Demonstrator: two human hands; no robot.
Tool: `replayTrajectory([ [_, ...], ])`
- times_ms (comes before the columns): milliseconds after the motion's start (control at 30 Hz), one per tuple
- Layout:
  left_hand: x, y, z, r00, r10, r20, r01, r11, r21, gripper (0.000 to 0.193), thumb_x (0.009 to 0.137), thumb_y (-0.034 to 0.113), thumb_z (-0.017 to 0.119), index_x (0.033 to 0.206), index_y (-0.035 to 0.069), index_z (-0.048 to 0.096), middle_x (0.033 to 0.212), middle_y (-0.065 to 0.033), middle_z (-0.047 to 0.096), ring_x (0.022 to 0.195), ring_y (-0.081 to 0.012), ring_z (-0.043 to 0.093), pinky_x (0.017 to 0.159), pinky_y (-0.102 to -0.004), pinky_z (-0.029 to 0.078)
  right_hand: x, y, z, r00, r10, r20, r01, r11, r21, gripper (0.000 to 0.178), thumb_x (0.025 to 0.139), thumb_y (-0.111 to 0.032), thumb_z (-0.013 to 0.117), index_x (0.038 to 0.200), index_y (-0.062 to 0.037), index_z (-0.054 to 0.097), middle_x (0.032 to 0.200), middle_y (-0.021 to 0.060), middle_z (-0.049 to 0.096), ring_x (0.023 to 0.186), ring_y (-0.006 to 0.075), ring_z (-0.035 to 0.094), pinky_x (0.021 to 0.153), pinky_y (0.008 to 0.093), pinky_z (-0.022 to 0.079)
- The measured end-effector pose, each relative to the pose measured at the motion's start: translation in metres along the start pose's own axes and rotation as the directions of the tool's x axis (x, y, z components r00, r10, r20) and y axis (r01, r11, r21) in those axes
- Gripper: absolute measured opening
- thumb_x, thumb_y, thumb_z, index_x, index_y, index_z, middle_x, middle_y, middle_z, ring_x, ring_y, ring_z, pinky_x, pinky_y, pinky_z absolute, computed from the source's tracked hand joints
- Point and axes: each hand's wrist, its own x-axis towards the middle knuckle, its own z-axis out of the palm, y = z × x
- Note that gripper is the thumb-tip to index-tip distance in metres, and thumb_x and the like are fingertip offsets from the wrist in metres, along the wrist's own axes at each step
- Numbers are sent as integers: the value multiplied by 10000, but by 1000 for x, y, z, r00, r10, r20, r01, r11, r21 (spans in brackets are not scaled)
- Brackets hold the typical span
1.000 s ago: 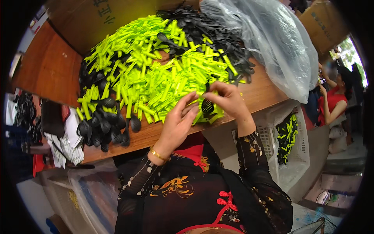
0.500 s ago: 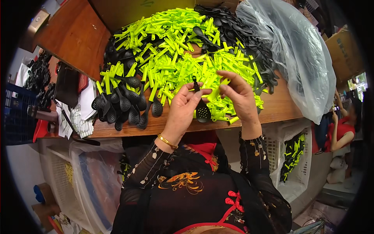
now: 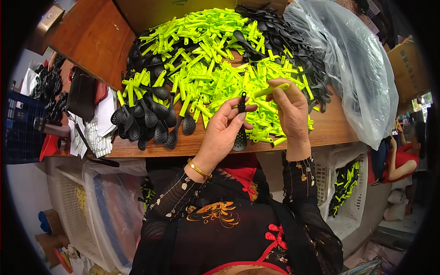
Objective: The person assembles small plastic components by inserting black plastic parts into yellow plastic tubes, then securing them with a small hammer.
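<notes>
My left hand (image 3: 224,128) is closed round a black slotted spoon (image 3: 239,139), its perforated bowl pointing toward me and its narrow stem end sticking up past my fingers. In my right hand (image 3: 292,111) a lime-green handle sleeve (image 3: 271,91) is pinched between thumb and fingers, a little right of the spoon's stem and apart from it. Beyond both hands spreads a big heap of loose green handle sleeves (image 3: 215,78). To the left lies a cluster of black slotted spoons (image 3: 149,118) with green handles fitted on several of them.
Loose black spoon parts (image 3: 293,50) pile up at the back right beside a large clear plastic bag (image 3: 343,64). A wooden board (image 3: 91,41) and papers (image 3: 103,123) lie left. Lined crates (image 3: 362,192) stand below the table (image 3: 334,130). Another person (image 3: 403,156) is at far right.
My right hand has lifted and turned slightly, bringing the green sleeve's outline into clearer view. The left hand with the spoon has shifted a little to the right and nearer.
</notes>
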Motion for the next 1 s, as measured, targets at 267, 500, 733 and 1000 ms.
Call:
replayTrajectory([
  [267,-2,-5,2,990,143,-18,-134,962,239,273,1088,76,551,1337,-33,575,1194,-89,755,1001,-69,659,894,-249,523,0,-10,-8,1000,-24,-15,23,1000,-19,143,1080,-122,610,1179,-22,637,1031,34,670,914,101,639,799,271,535],
  [500,-4,-4,2,997,23,75,-46,943,329,239,1086,115,563,1248,-45,637,1081,-82,789,952,-83,686,845,-258,539,-4,-27,9,986,-35,163,92,927,-362,199,1099,-87,536,1279,-8,571,1071,54,682,1026,119,643,932,272,511],
  [733,-6,-6,7,997,53,48,-65,946,317,278,1073,88,575,1325,-26,595,1068,-121,793,1021,-148,739,877,-290,553,-3,-19,-6,982,-58,179,84,986,-141,192,1035,-11,632,1221,25,599,1080,141,739,1072,220,744,946,323,573],
  [1000,-6,-2,10,998,45,53,-59,950,305,320,1071,72,569,1381,-5,559,1065,-121,792,1030,-151,740,888,-289,550,-7,-20,-2,984,14,179,39,957,-287,219,1028,-40,669,1237,18,642,1068,68,731,1006,119,696,895,253,548],
])
